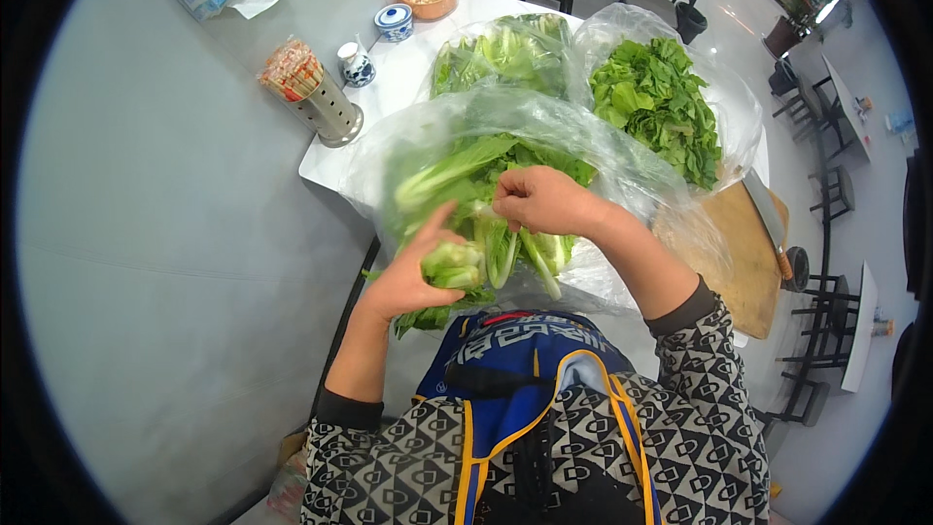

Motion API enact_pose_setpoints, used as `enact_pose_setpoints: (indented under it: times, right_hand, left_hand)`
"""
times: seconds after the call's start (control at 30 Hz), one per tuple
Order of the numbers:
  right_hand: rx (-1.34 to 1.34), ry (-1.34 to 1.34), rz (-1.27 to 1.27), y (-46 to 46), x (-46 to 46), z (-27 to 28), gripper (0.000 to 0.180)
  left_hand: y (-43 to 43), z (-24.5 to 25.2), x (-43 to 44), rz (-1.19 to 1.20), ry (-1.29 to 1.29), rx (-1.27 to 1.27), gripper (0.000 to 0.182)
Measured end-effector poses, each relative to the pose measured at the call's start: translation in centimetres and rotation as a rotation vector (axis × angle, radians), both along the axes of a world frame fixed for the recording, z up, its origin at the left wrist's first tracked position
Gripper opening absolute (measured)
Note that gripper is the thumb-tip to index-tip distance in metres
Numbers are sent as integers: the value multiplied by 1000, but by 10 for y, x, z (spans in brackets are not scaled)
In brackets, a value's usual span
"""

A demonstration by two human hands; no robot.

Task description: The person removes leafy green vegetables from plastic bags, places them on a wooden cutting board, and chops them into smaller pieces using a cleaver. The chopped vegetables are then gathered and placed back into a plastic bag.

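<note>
My left hand is around the pale base of a leafy green head, with the thumb below it and a blurred index finger raised above. Its leaves hang beneath the hand. My right hand is above the greens with fingers curled to the thumb, beside a pale stalk end; whether it pinches a leaf I cannot tell. Under both hands, more long-leaved greens lie in a wide-mouthed clear plastic bag. Several white stalks point toward me at the near side.
A cleaver lies on a wooden cutting board at right. Behind are bagged greens and loose leaves on plastic. Along the wall stand a chopstick holder, a small bottle, a lidded jar and an orange basket.
</note>
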State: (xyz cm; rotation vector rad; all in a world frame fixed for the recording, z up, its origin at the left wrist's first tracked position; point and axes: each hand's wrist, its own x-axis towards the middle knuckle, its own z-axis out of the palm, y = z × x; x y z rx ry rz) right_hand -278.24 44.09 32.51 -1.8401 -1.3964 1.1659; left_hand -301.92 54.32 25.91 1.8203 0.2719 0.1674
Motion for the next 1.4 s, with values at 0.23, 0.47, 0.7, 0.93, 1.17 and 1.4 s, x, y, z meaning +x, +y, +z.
enact_pose_setpoints:
  times: [0.23,0.47,0.7,0.93,1.17,1.4]
  right_hand:
    - [0,157,-41,-2,2,20,19]
    - [207,278,-120,-16,30,59,17]
    - [455,-246,-320,-27,51,71,22]
    - [241,-529,-181,-44,44,-7,15]
    - [339,-616,201,-22,-35,-141,24]
    - [216,-824,362,-1,-32,-170,22]
  left_hand:
    - [-5,13,34,21,45,19,81]
    - [9,64,23,57,-105,-386,76]
    - [35,86,31,62,16,-237,72]
    - [51,67,-21,308,-344,-788,75]
    - [37,49,-68,297,-623,-925,68]
    - [16,33,-101,446,-566,-932,68]
